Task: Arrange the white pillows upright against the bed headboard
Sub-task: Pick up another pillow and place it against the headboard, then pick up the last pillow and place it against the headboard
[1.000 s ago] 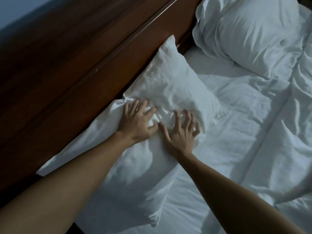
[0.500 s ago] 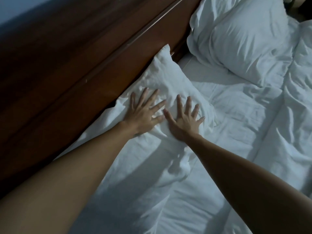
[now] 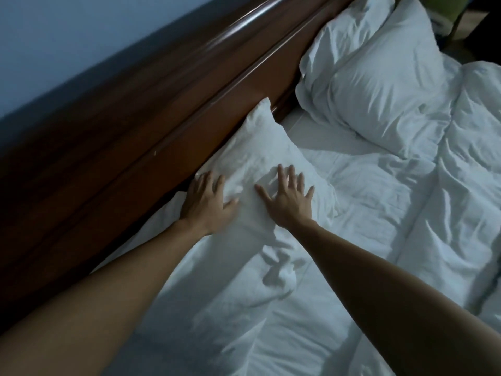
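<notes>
A white pillow point(image 3: 260, 153) leans against the dark wooden headboard point(image 3: 151, 123), one corner pointing up along the wood. My left hand point(image 3: 207, 202) presses flat on its upper edge next to the headboard, fingers spread. My right hand point(image 3: 287, 196) lies flat on the pillow's face a little to the right, fingers straight and splayed. A second white pillow point(image 3: 379, 80) lies further along the bed at the upper right, its top end near the headboard.
A crumpled white duvet point(image 3: 447, 213) covers the right side of the bed. White sheet point(image 3: 244, 308) shows below my arms. A pale blue wall point(image 3: 67, 36) rises behind the headboard. Something green point(image 3: 444, 9) stands past the bed's far corner.
Both hands have slid apart on the near pillow, the left toward the headboard edge, the right outward. Their fingers went from slightly curled to flat. The view has tilted up.
</notes>
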### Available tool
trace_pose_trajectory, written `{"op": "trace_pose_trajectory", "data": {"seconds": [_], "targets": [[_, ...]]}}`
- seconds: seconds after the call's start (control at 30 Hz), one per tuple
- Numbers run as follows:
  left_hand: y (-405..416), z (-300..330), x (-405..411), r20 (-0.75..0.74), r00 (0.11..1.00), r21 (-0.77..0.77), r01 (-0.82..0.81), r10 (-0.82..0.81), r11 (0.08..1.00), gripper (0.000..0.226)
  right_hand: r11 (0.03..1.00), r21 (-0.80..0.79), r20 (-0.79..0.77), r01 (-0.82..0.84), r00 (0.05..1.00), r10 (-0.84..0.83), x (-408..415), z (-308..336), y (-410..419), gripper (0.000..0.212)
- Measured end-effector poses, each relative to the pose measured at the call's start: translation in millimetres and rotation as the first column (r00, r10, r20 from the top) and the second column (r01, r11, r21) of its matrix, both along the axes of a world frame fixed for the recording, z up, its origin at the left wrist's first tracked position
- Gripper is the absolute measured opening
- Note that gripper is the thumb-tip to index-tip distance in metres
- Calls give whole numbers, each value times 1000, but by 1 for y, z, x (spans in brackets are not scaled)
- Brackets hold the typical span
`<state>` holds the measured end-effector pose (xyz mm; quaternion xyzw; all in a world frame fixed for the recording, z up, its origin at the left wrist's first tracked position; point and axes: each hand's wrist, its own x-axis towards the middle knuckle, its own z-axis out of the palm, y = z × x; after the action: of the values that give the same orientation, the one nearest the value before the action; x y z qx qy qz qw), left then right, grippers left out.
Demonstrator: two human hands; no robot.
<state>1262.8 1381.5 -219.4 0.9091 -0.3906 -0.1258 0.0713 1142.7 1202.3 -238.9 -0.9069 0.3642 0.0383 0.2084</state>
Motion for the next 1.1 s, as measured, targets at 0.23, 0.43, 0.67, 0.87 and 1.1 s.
{"op": "trace_pose_trajectory", "data": {"seconds": [0.23,0.43,0.67,0.87,1.1], "targets": [[-85,75,-79,76,951,-182,309,-300,934,42,978,-196,165,65,986,-33,-101,60,-39,52],[-157,134,-203,19,879,-233,468,-477,853,41,937,-214,197,275,952,-234,-261,119,-81,43],[-207,159,-386,-98,781,-246,581,-616,776,41,809,-164,191,564,823,-535,-478,151,-114,44],[-267,145,-507,-192,746,-243,593,-638,767,42,701,-56,164,711,699,-696,-617,142,-149,49],[-352,102,-584,-270,760,-216,551,-592,806,49,579,76,59,812,575,-816,-708,96,-220,56]]}}
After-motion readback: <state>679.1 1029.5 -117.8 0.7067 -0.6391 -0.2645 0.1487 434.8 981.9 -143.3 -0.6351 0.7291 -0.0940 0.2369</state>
